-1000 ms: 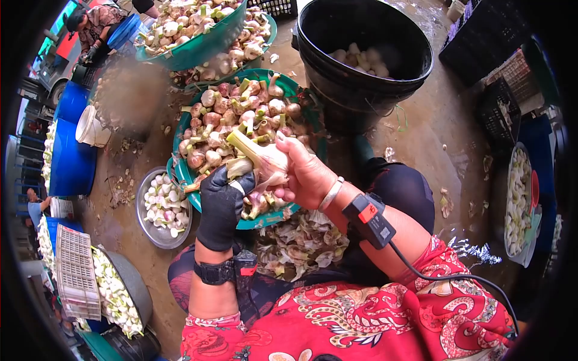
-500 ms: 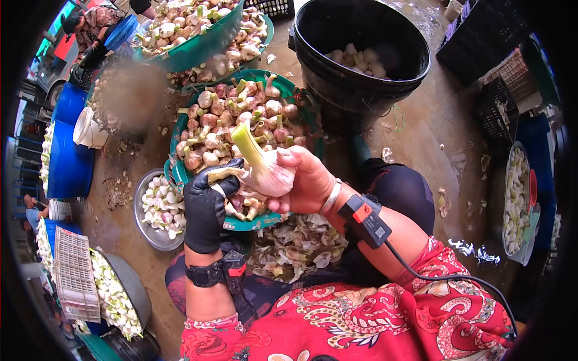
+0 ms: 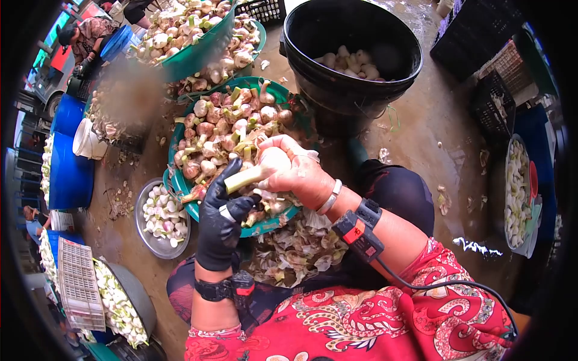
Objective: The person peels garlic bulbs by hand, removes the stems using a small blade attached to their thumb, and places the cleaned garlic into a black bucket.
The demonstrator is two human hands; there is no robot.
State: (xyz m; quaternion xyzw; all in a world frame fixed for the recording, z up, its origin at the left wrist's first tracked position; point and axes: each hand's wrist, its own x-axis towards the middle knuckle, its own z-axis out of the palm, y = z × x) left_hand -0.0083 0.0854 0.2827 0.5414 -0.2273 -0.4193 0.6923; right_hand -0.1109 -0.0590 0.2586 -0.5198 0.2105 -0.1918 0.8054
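right hand (image 3: 295, 174): we see it clenched round a garlic bulb (image 3: 272, 161), frame centre
left hand (image 3: 221, 216): gloved, we see fingers pinching the bulb's green stalk (image 3: 242, 178)
below: green basin (image 3: 178, 180) of unpeeled garlic
top: black bucket (image 3: 313, 78), peeled cloves inside

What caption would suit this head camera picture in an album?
Bare right hand grips a pale garlic bulb while the black-gloved left hand touches its green stalk above a green plastic basin.

Bright daylight, fisheye-warped dark edges
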